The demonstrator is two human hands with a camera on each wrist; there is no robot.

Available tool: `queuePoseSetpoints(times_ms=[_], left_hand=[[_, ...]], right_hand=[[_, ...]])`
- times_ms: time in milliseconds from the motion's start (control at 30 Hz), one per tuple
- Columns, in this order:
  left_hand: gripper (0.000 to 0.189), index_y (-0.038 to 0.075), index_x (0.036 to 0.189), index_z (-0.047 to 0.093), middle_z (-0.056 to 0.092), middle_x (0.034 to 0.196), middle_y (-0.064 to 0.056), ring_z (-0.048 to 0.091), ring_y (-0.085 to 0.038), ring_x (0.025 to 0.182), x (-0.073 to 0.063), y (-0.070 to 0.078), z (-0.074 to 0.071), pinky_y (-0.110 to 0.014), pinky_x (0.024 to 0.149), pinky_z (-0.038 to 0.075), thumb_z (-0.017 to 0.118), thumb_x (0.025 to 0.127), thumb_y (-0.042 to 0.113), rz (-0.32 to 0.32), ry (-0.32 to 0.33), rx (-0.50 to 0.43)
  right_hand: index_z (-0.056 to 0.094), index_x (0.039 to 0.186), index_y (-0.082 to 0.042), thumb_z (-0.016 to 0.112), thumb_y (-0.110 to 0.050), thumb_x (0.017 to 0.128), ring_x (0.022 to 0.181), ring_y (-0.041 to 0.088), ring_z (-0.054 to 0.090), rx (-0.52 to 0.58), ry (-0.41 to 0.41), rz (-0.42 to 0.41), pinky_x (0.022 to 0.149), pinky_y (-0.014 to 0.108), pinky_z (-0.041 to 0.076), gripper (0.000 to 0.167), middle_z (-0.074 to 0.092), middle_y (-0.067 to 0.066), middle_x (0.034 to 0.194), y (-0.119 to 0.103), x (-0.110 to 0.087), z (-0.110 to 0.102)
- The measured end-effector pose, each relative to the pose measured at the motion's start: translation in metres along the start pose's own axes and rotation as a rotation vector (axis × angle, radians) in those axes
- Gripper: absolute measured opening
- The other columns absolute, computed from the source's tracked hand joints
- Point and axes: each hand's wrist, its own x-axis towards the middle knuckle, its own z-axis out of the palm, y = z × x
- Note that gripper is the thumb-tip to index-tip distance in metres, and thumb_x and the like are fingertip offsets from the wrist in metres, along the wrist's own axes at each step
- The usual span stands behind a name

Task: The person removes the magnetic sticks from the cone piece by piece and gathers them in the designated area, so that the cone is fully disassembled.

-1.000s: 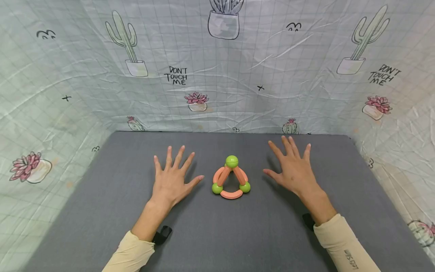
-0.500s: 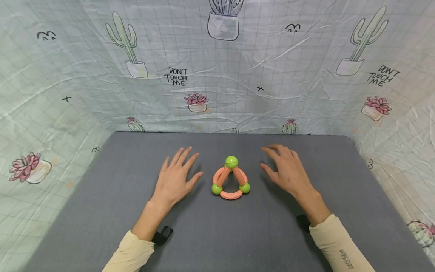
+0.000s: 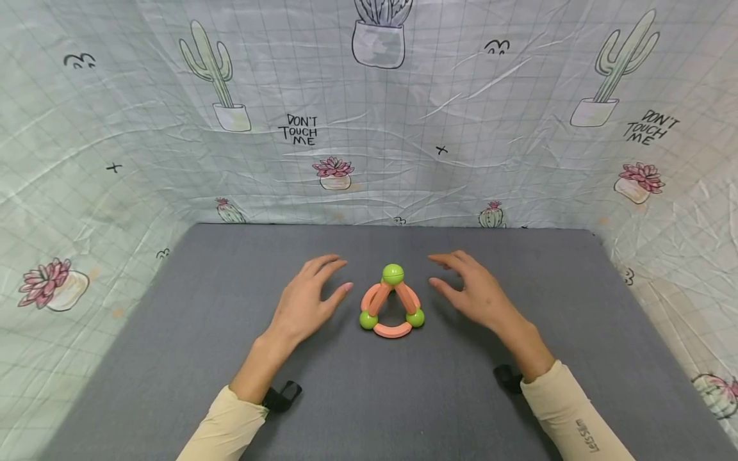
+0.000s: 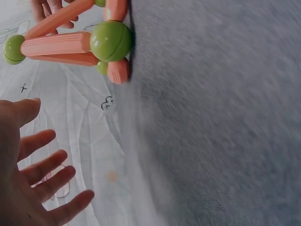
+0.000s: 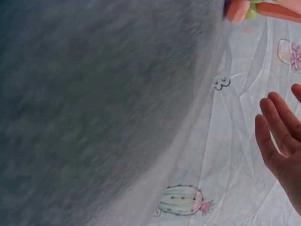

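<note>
A pyramid-shaped toy [image 3: 377, 299] of salmon-pink curved rods joined by green balls stands on the grey table in the head view. To its left, apart from it, my left hand [image 3: 302, 304] hovers with thumb and fingers spread and bent slightly. On the other side my right hand [image 3: 475, 291] is held much the same way, also not touching the toy. In the left wrist view the pink rods [image 4: 56, 44] and green balls show beyond the empty left hand [image 4: 28, 165]. Only a corner of the toy [image 5: 237, 10] enters the right wrist view, above the right hand [image 5: 282, 136].
The grey tabletop [image 3: 380, 397] spreads around the toy. A pale fabric sheet [image 3: 392, 128] printed with cacti hangs behind it and at both sides. Black wrist straps with small cameras [image 3: 282, 397] sit under both wrists.
Both hands have moved inward toward the toy, the left to the right and the right to the left. Their fingers went from widely spread to slightly bent. The toy has not moved.
</note>
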Motion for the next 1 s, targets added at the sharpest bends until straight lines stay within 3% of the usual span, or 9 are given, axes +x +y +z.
queuePoseSetpoints(times_ms=[167, 367, 633, 1000], left_hand=[[0.044, 0.021, 0.14, 0.066, 0.061, 0.145, -0.001, 0.055, -0.024, 0.138, 0.004, 0.006, 0.0, -0.054, 0.105, 0.053, 0.07, 0.101, 0.039, -0.001, 0.008, -0.075], [0.044, 0.022, 0.142, 0.064, 0.064, 0.138, -0.001, 0.061, -0.022, 0.129, 0.008, 0.013, 0.001, -0.048, 0.1, 0.056, 0.07, 0.101, 0.037, -0.004, 0.016, -0.198], [0.037, 0.026, 0.137, 0.067, 0.068, 0.122, -0.002, 0.064, -0.018, 0.113, 0.013, 0.02, 0.005, -0.039, 0.087, 0.057, 0.069, 0.102, 0.038, -0.03, 0.02, -0.394], [0.031, 0.027, 0.131, 0.071, 0.068, 0.103, 0.002, 0.064, -0.012, 0.096, 0.015, 0.027, 0.007, -0.031, 0.08, 0.055, 0.072, 0.1, 0.034, -0.05, -0.011, -0.547]], right_hand=[[0.064, 0.141, -0.015, 0.076, -0.023, 0.097, 0.114, 0.03, 0.067, 0.07, 0.008, -0.044, 0.094, 0.051, 0.057, 0.046, 0.068, 0.007, 0.122, -0.009, 0.005, 0.001], [0.064, 0.141, -0.017, 0.074, -0.021, 0.098, 0.11, 0.024, 0.069, 0.171, -0.029, -0.032, 0.094, 0.048, 0.057, 0.044, 0.07, 0.004, 0.125, -0.017, 0.006, 0.005], [0.065, 0.139, -0.018, 0.072, -0.025, 0.101, 0.108, 0.022, 0.07, 0.312, -0.089, -0.03, 0.095, 0.048, 0.057, 0.039, 0.073, 0.01, 0.125, -0.026, 0.007, 0.011], [0.063, 0.14, -0.02, 0.073, -0.027, 0.1, 0.105, 0.017, 0.07, 0.378, -0.13, -0.024, 0.095, 0.043, 0.056, 0.042, 0.074, 0.001, 0.117, -0.034, 0.006, 0.021]])
